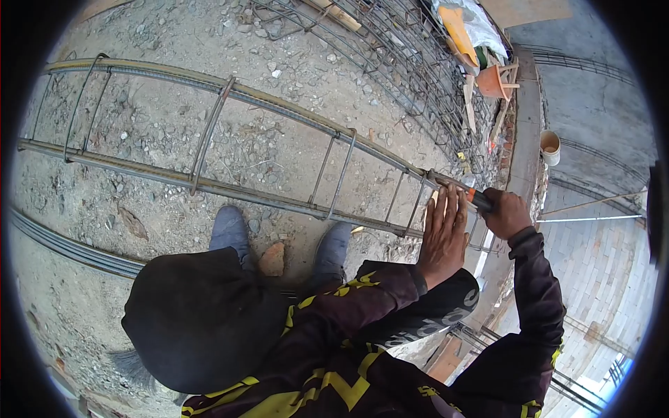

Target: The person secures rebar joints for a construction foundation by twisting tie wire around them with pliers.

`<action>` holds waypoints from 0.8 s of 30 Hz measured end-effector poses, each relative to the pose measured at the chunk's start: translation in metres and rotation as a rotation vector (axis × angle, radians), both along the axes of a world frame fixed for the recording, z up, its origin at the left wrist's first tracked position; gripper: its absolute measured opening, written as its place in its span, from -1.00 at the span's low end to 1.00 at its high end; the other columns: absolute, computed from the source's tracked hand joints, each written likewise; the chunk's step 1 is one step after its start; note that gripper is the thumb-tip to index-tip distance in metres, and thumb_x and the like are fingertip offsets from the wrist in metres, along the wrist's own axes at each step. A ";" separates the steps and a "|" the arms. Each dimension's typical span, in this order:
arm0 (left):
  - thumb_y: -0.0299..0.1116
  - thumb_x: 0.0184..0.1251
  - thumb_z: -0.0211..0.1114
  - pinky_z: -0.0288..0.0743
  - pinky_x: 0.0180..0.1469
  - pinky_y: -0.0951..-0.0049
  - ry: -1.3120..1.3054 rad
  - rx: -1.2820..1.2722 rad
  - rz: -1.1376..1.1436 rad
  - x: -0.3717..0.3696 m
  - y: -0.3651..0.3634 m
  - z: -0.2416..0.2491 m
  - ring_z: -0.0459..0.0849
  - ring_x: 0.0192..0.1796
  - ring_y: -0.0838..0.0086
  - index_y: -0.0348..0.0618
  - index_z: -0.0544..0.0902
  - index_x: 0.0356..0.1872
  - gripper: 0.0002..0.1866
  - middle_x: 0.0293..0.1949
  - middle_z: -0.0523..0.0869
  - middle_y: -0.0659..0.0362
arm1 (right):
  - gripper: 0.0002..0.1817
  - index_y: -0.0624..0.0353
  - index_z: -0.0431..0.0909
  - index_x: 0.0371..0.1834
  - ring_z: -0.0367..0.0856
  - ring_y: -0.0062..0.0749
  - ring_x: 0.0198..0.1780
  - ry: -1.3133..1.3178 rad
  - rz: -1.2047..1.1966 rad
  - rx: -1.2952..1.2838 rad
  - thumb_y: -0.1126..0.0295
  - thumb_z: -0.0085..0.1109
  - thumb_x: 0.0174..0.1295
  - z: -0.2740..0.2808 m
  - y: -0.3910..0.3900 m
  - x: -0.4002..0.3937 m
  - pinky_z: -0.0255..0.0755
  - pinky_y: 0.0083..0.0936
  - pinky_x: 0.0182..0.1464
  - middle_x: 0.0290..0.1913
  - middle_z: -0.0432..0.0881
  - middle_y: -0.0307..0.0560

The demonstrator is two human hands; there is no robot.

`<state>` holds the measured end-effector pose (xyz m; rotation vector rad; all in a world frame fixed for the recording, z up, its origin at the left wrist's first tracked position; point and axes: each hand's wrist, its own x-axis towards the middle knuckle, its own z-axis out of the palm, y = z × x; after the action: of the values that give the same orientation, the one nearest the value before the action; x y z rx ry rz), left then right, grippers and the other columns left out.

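Rebar cage [281, 106] trouble, if it comes, would likely start at my fingertips: the orange-and-black handle [480, 200] closed in my right hand [506, 213] sits so near the fingers of my left hand [447, 226] that a slip might rap or scrape them. That left hand lies rather flat, fingers straight and close together; I cannot tell whether it pinches anything underneath, so if it only rests there, the cage could twist under a push and knock my shoes [229, 230]. What the tool's working end meets, I cannot make out. Going by the reddish chunk of rubble [272, 260] between my shoes, the cage runs across just beyond it, reaching well to its left; off to its right, the cage passes beneath my left hand, with my right hand just past that, farther from the chunk
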<state>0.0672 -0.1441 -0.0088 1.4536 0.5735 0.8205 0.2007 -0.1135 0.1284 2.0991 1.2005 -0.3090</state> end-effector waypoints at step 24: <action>-0.49 0.11 0.29 0.33 -0.04 0.30 -0.162 0.367 0.096 0.068 0.048 -0.033 0.56 -0.18 0.30 -0.08 0.67 -0.14 -0.74 -0.37 0.59 0.23 | -0.71 0.17 0.54 -0.20 0.71 -0.03 -0.18 0.041 -0.066 -0.150 0.34 0.39 0.05 0.011 0.008 -0.032 0.52 -0.14 -0.08 -0.33 0.66 0.06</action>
<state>0.1350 -0.0960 -0.0418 1.6808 0.3839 1.1530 0.1683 -0.1056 0.1394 2.0131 1.0985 -0.4602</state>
